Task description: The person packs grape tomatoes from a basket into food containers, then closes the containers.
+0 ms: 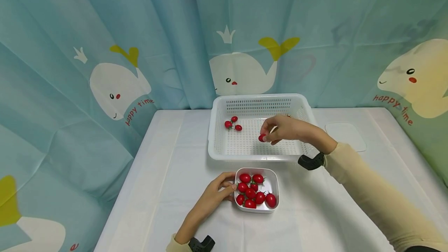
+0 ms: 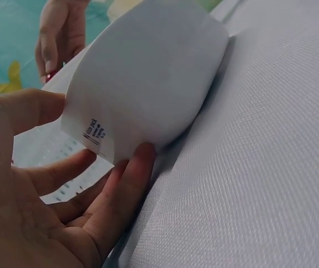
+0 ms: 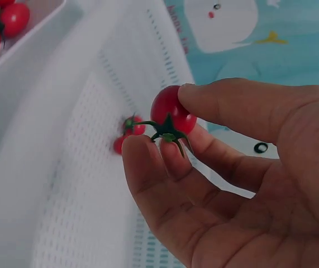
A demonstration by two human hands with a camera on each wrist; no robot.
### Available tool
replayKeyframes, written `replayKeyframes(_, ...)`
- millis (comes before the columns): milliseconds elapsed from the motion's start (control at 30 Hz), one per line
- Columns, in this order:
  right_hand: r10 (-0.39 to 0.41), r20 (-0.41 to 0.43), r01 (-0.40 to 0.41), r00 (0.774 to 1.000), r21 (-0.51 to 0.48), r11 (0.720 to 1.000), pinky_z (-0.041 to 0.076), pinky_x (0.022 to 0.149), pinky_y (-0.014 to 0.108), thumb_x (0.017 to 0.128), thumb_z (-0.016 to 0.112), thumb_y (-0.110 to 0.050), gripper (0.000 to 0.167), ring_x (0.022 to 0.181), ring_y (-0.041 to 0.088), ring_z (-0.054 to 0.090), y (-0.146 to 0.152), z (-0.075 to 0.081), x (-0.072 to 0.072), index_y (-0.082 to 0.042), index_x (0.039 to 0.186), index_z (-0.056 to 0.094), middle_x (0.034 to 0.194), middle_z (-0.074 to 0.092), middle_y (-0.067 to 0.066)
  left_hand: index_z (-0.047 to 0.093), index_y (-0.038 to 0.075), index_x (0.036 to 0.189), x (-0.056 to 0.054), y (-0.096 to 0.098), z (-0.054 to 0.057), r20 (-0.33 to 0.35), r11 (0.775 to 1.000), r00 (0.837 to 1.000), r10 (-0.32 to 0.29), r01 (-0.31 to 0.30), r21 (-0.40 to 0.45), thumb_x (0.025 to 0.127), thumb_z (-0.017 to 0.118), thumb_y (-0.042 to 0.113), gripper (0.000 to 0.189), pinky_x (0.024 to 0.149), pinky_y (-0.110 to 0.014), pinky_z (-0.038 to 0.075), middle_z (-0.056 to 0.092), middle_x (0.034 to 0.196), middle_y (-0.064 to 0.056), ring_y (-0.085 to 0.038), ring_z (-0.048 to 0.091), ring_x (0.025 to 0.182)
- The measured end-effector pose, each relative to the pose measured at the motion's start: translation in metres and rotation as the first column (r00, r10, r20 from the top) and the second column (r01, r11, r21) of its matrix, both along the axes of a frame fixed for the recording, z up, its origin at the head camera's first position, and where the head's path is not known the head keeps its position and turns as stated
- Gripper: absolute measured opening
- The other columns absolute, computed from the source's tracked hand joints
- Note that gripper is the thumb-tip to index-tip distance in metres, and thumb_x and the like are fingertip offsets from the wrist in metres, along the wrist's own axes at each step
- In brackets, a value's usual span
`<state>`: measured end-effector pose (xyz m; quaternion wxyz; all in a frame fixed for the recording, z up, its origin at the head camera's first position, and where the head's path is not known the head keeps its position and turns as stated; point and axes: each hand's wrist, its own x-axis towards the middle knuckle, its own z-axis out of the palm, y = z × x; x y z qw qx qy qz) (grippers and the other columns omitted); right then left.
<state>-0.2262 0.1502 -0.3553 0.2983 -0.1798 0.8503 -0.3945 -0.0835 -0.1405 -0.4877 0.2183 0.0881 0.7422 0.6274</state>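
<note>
Pinches cherry tomato [image 1: 261,138] in right hand [image 1: 281,128], over white basket [image 1: 245,157], well apart from left hand [image 1: 217,191] | with left hand, grips small container [image 1: 258,210] by its left side, nearer the body than basket | shows red tomatoes [image 1: 250,193] inside container, three tomatoes [image 1: 228,125] in basket.

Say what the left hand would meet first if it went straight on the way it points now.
The white box, which the left hand touches at its left side in the head view; it would probably push against that side at once.
</note>
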Motion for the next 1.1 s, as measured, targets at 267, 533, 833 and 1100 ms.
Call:
replayKeyframes(267, 0.015, -0.03, -0.016, 0.999, -0.035, 0.999, 0.06, 0.088, 0.033, 0.094, 0.075, -0.015, 0.021, 0.097, 0.021, 0.072, 0.001, 0.0, 0.025, -0.006, 0.11, 0.067, 0.108, 0.072, 0.008, 0.051, 0.004, 0.149, 0.002, 0.001, 0.003, 0.015, 1.0, 1.0, -0.007, 0.007, 0.003, 0.104, 0.062, 0.025, 0.051, 0.085, -0.026, 0.064, 0.068, 0.119, -0.019, -0.026, 0.064, 0.117)
replayKeyframes(533, 0.035, -0.057, -0.041, 0.998, -0.098, 0.994, 0.06, 0.09, 0.033, 0.091, 0.074, -0.012, 0.021, 0.105, 0.022, 0.069, -0.001, -0.007, 0.045, -0.008, 0.111, 0.069, 0.107, 0.072, 0.006, 0.051, 0.004, 0.149, 0.002, 0.001, 0.004, 0.019, 1.0, 1.0, -0.004, 0.004, 0.002, 0.104, 0.062, 0.026, 0.052, 0.086, -0.028, 0.064, 0.067, 0.122, -0.019, -0.027, 0.064, 0.119)
replayKeyframes(833, 0.05, -0.076, -0.061, 0.996, -0.143, 0.988, 0.059, 0.089, 0.029, 0.093, 0.073, -0.013, 0.017, 0.106, 0.02, 0.069, -0.006, -0.015, 0.065, -0.011, 0.11, 0.069, 0.106, 0.071, 0.004, 0.05, 0.004, 0.15, 0.002, 0.001, 0.004, 0.023, 1.0, 1.0, -0.009, 0.009, 0.001, 0.104, 0.062, 0.027, 0.053, 0.087, -0.029, 0.064, 0.068, 0.122, -0.019, -0.027, 0.064, 0.12)
replayKeyframes(1100, 0.079, -0.081, -0.092, 0.994, -0.165, 0.982, 0.061, 0.089, 0.028, 0.094, 0.074, -0.013, 0.018, 0.106, 0.02, 0.069, -0.01, -0.015, 0.079, -0.011, 0.111, 0.069, 0.108, 0.07, 0.005, 0.05, 0.003, 0.15, 0.001, 0.001, 0.004, 0.022, 1.0, 1.0, -0.012, 0.012, 0.006, 0.104, 0.062, 0.027, 0.053, 0.087, -0.028, 0.064, 0.067, 0.126, -0.02, -0.027, 0.064, 0.121)
